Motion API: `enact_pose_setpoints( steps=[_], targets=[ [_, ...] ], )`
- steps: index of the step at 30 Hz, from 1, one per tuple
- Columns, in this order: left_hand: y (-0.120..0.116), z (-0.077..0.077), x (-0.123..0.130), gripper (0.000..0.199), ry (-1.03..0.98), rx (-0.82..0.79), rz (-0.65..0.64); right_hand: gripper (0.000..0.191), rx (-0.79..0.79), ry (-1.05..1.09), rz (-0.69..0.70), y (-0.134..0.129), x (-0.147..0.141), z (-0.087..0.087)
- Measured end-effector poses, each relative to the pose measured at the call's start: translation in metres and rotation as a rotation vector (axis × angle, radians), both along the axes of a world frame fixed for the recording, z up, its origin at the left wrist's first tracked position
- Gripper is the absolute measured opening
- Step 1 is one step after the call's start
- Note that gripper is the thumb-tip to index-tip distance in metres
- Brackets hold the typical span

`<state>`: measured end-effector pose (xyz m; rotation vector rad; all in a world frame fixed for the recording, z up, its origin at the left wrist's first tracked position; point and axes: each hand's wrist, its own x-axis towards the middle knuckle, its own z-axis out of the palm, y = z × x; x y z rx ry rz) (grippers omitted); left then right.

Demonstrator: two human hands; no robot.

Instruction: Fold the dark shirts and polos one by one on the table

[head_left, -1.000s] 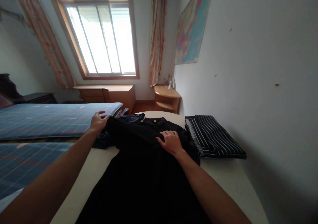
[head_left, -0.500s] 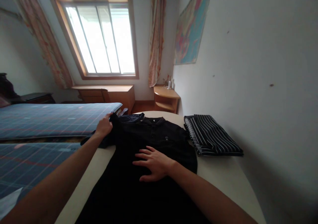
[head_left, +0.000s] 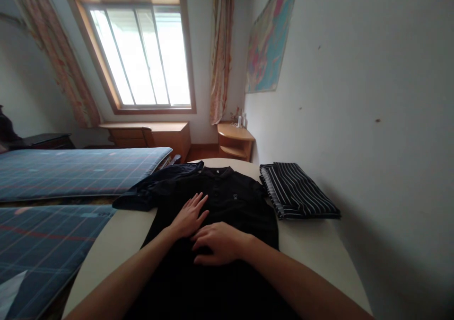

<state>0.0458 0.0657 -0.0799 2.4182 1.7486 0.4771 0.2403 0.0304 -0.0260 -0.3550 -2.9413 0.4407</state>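
A black polo shirt [head_left: 244,211] lies spread on a pale round-edged table [head_left: 109,244], its collar at the far side and a small light emblem on the chest. My left hand [head_left: 188,216] rests flat on the shirt's chest, fingers extended and holding nothing. Close beside it on the right, my right hand [head_left: 220,244] is palm down over the shirt with its fingers loosely bent and apart. A dark navy garment [head_left: 136,194] lies at the shirt's left shoulder, partly under it. The shirt's lower part blends into shadow.
A folded black-and-white striped cloth [head_left: 301,190] lies on the table's right side, near the wall [head_left: 372,178]. Plaid-covered beds [head_left: 81,168] stand to the left. Beyond the table are a wooden desk [head_left: 170,133] and a corner shelf [head_left: 236,131].
My left hand has let go of the shirt's left sleeve and moved right and nearer, onto the chest. My right hand has curled its fingers slightly. The view has shifted a little.
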Motion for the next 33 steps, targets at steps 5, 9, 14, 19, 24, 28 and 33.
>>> enact_pose_setpoints(
  steps=[5,9,14,19,24,28,33],
  targets=[
    [-0.006,0.000,-0.019,0.058,0.088,-0.089,0.006,0.026,0.181,-0.039,-0.721,0.057,0.037,0.029],
    [-0.006,0.009,-0.011,0.060,0.140,-0.096,0.080,0.029,0.217,-0.120,-1.072,0.105,0.068,0.027],
    [0.009,0.017,0.016,0.049,0.118,0.012,0.097,0.033,0.124,-0.239,-1.159,0.126,0.075,0.010],
    [0.027,0.010,0.037,0.063,0.075,-0.048,0.082,0.039,0.124,-0.296,-1.209,0.131,0.058,-0.006],
    [0.040,0.004,0.042,0.073,0.092,-0.080,0.164,0.048,0.132,-0.259,-1.187,0.157,0.057,-0.024],
    [0.045,-0.003,0.039,0.069,0.087,-0.025,0.200,0.048,0.128,-0.214,-1.131,0.175,0.065,-0.027],
    [0.045,-0.008,0.036,0.067,0.057,-0.006,0.181,0.050,0.176,-0.232,-1.218,0.175,0.071,-0.005]
  ],
)
